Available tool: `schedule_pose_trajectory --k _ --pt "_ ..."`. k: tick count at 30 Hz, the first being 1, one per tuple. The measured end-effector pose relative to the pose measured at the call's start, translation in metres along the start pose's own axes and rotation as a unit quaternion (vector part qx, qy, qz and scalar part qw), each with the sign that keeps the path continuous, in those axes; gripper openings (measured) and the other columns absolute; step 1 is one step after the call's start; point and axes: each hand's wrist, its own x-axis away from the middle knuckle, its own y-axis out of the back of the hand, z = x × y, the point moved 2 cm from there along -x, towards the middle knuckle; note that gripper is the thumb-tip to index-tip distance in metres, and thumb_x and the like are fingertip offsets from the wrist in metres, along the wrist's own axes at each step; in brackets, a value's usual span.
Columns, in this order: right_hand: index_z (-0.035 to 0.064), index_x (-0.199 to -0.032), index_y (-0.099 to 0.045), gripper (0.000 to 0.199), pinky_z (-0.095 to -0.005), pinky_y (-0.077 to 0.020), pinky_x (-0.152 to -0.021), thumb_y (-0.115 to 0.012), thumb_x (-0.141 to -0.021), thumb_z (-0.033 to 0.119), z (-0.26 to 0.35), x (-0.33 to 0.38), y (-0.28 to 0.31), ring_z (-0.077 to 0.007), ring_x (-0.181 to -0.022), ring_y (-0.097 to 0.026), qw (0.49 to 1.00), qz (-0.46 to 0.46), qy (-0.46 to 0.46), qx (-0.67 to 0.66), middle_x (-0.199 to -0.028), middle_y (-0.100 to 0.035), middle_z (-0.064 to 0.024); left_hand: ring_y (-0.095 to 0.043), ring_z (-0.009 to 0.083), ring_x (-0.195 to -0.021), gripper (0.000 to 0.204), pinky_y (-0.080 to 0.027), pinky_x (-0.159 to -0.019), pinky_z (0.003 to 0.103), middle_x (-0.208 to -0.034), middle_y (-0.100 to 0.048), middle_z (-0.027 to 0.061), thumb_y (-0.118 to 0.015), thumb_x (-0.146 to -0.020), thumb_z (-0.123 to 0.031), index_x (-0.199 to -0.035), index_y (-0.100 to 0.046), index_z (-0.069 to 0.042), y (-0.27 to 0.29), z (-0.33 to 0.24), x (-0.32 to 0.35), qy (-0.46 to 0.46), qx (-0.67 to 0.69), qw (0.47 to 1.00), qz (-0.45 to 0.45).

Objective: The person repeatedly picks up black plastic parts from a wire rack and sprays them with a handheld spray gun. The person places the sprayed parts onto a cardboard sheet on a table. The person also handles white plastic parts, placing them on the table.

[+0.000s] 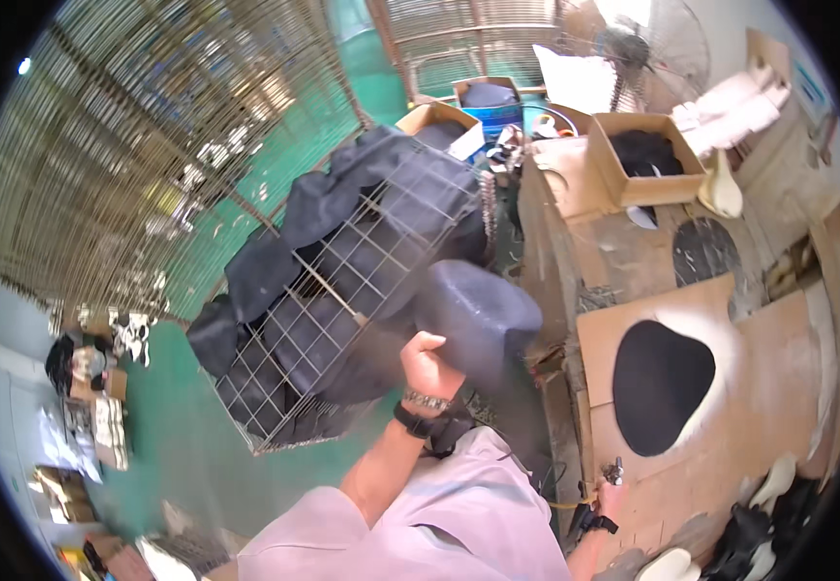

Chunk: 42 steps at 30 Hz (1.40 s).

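Observation:
My left hand point(429, 366), with a metal bracelet and a dark band at the wrist, grips a dark blue flexible piece point(483, 315). It is partly blurred, with a shiny upper face, and hangs beside the wire rack point(342, 315). Several similar dark pieces lie over and within the rack's wires. Low at the right, my right hand point(611, 501) is closed around a small metal spray gun point(614, 472), with a yellow hose point(570, 504) near it. Just beyond that hand a rounded black flat piece point(664, 387) lies on cardboard point(730, 441) with whitish marks around it.
An open carton point(650, 192) of dark pieces stands at the bench's far end, beside a cream curved form point(721, 187). Behind it is a fan point(625, 48). Slatted racks point(178, 126) rise at the left over a green floor point(163, 416). More cream forms point(670, 565) sit near the bench's front.

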Motion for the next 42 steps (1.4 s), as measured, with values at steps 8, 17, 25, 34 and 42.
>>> schedule_pose_trajectory --k 8,17,25,34,42 --pt "-0.0061 -0.088 -0.067 0.022 -0.0383 -0.046 -0.044 -0.066 -0.073 0.01 0.009 0.01 0.003 -0.021 -0.046 -0.059 0.977 -0.103 0.182 0.046 -0.062 -0.063 -0.0144 -0.067 0.0314 -0.091 0.032 -0.052 -0.09 0.045 -0.096 -0.07 0.0113 -0.056 -0.072 -0.018 -0.099 -0.064 -0.002 0.053 -0.14 0.037 -0.178 0.045 0.974 -0.13" --pt "-0.0015 -0.084 -0.063 0.013 -0.035 -0.0316 -0.037 -0.059 -0.075 0.007 0.119 0.064 -0.043 -0.0158 -0.039 -0.045 0.973 0.128 0.193 0.013 -0.056 -0.054 -0.0047 -0.065 0.0331 -0.1 0.036 -0.052 -0.095 0.047 -0.105 -0.068 0.0126 -0.056 -0.065 -0.011 -0.099 -0.065 -0.002 0.128 -0.343 0.083 -0.515 0.104 0.834 -0.169" --pt "-0.0048 -0.087 -0.067 0.02 -0.0375 -0.0422 -0.056 -0.066 -0.078 0.013 0.252 0.126 -0.13 -0.0165 -0.061 -0.055 0.92 0.252 0.231 0.191 -0.065 -0.061 -0.0055 -0.063 0.0369 -0.111 0.051 -0.048 -0.102 0.052 -0.115 -0.067 0.016 -0.056 -0.06 -0.006 -0.11 -0.063 0.002 0.216 -0.446 0.17 -0.681 0.14 0.705 -0.137" --pt "0.0007 -0.095 -0.069 0.018 -0.0309 -0.0433 -0.047 -0.068 -0.08 0.011 0.262 0.12 -0.148 -0.0153 -0.052 -0.057 0.901 0.277 0.278 0.186 -0.063 -0.061 -0.0061 -0.061 0.0332 -0.104 0.057 -0.061 -0.07 0.048 -0.121 -0.057 0.0166 -0.059 -0.08 -0.01 -0.136 -0.051 -0.018 0.433 -0.331 0.167 -0.445 0.151 0.45 -0.759" --pt "0.0007 -0.099 -0.069 0.022 -0.0335 -0.0417 -0.043 -0.067 -0.08 0.011 0.232 0.124 -0.134 -0.0172 -0.049 -0.056 0.931 0.249 0.214 0.158 -0.063 -0.061 -0.0073 -0.063 0.0347 -0.099 0.029 -0.051 -0.089 0.042 -0.107 -0.065 0.0197 -0.067 -0.076 -0.019 -0.103 -0.076 -0.019 0.519 -0.315 0.178 -0.285 -0.358 0.4 -0.794"
